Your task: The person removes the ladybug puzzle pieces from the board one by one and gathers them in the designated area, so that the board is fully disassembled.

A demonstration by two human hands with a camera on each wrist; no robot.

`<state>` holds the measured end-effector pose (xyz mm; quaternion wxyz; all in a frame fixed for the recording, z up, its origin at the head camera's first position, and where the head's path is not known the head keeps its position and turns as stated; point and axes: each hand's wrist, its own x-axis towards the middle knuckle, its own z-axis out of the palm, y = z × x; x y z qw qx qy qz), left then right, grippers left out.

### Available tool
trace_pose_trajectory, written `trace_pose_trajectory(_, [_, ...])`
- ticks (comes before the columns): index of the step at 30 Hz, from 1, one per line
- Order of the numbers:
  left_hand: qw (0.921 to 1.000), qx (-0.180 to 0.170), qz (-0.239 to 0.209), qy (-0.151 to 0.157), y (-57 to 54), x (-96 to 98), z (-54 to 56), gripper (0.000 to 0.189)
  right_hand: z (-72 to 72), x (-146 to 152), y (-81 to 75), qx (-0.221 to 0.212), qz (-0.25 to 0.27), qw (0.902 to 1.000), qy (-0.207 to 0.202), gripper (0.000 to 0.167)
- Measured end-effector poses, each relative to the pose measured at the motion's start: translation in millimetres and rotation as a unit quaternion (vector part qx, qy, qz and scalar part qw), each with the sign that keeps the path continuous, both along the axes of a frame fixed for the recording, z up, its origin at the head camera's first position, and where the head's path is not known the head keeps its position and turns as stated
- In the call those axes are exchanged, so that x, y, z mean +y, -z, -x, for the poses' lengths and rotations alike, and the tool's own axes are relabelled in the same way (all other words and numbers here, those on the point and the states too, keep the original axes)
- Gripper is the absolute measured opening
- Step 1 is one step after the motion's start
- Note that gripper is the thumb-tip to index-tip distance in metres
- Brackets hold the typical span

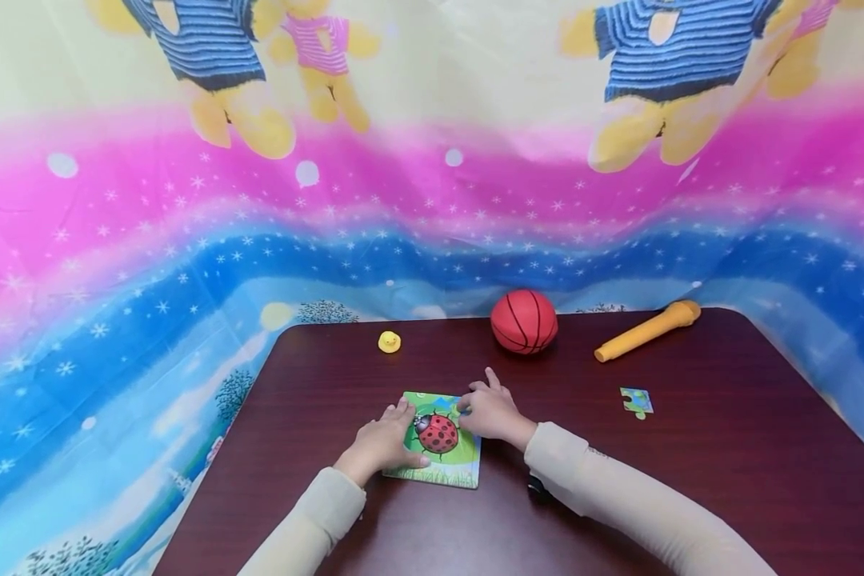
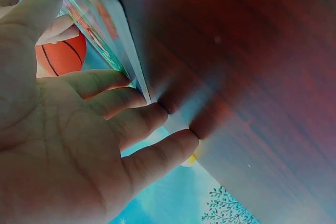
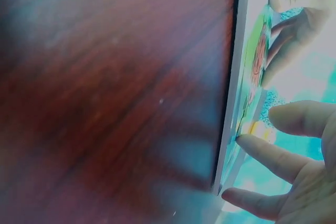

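Note:
A ladybug jigsaw puzzle (image 1: 438, 436) lies flat on the table in a thin tray, below the middle of the head view. My left hand (image 1: 383, 445) rests at its left side, thumb over the lower part of the picture. In the left wrist view, extended fingers (image 2: 139, 121) meet the tray's edge and the tabletop. My right hand (image 1: 495, 411) is over the upper right corner, its fingertips touching the puzzle's surface. Those fingers (image 3: 273, 156) look nearly straight in the right wrist view. A loose puzzle piece (image 1: 637, 402) lies apart, to the right.
Along the back of the dark wooden table (image 1: 317, 400) stand a small yellow rubber duck (image 1: 390, 342), a red toy basketball (image 1: 524, 322) and a yellow toy microphone (image 1: 648, 331). A printed curtain (image 1: 418, 184) hangs behind and around the table.

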<state>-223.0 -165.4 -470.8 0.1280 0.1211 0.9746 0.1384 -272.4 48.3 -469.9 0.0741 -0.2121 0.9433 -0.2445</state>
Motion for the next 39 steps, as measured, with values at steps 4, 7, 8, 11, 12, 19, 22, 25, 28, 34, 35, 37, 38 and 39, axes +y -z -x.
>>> trace_pose_trajectory(4, [1.0000,0.001,0.004,0.000,1.0,-0.4,0.4,0.099,0.4,-2,0.6,-0.004,0.014,0.9998,0.011,0.022])
trace_pose_trajectory(7, [1.0000,-0.002,0.009,0.000,1.2,-0.5,0.2,0.099,0.2,-3,2.0,-0.003,0.020,0.9996,0.018,0.020])
trace_pose_trajectory(8, [0.9999,-0.003,0.011,0.000,1.0,-0.5,0.1,0.099,0.0,-4,2.5,-0.002,0.020,0.9996,0.019,0.019])
trace_pose_trajectory(11, [0.9999,-0.006,0.012,0.002,0.5,0.0,-0.1,0.099,-0.8,-4,3.6,-0.002,0.021,0.9995,0.025,0.018])
trace_pose_trajectory(12, [0.9999,-0.006,0.012,0.002,0.4,0.1,0.0,0.099,-0.9,-4,3.8,-0.002,0.023,0.9994,0.026,0.018])
trace_pose_trajectory(19, [0.9996,-0.005,0.026,0.006,-1.6,-0.3,1.4,0.098,-0.6,-7,1.4,0.006,0.034,0.9990,0.027,0.016])
trace_pose_trajectory(22, [0.9996,-0.008,0.026,0.008,-0.9,0.1,1.6,0.098,-3.4,-8,-1.6,0.002,0.028,0.9988,0.039,0.018])
trace_pose_trajectory(25, [0.9996,-0.010,0.024,0.009,-0.6,0.6,1.3,0.097,-6.6,-10,-4.3,0.003,0.018,0.9986,0.050,0.020])
trace_pose_trajectory(28, [0.9997,-0.012,0.021,0.007,-1.5,0.5,0.6,0.096,-8.8,-12,-6.5,0.007,0.004,0.9984,0.056,0.027])
trace_pose_trajectory(34, [0.9998,-0.017,0.012,0.004,-0.6,1.2,0.5,0.095,-10.8,-12,-6.0,0.015,-0.050,0.9972,0.055,0.027])
trace_pose_trajectory(35, [0.9998,-0.017,0.013,0.004,-0.3,1.2,0.7,0.095,-10.9,-12,-5.6,0.011,-0.051,0.9973,0.052,0.027])
trace_pose_trajectory(37, [0.9997,-0.017,0.017,0.004,0.1,0.9,0.8,0.096,-10.7,-11,-4.4,0.001,-0.050,0.9977,0.045,0.027])
trace_pose_trajectory(38, [0.9997,-0.016,0.018,0.004,0.0,0.7,0.9,0.096,-10.5,-11,-3.9,-0.001,-0.048,0.9980,0.041,0.028])
trace_pose_trajectory(39, [0.9997,-0.016,0.018,0.003,-0.3,0.6,0.9,0.096,-10.3,-12,-4.0,-0.004,-0.042,0.9983,0.039,0.031])
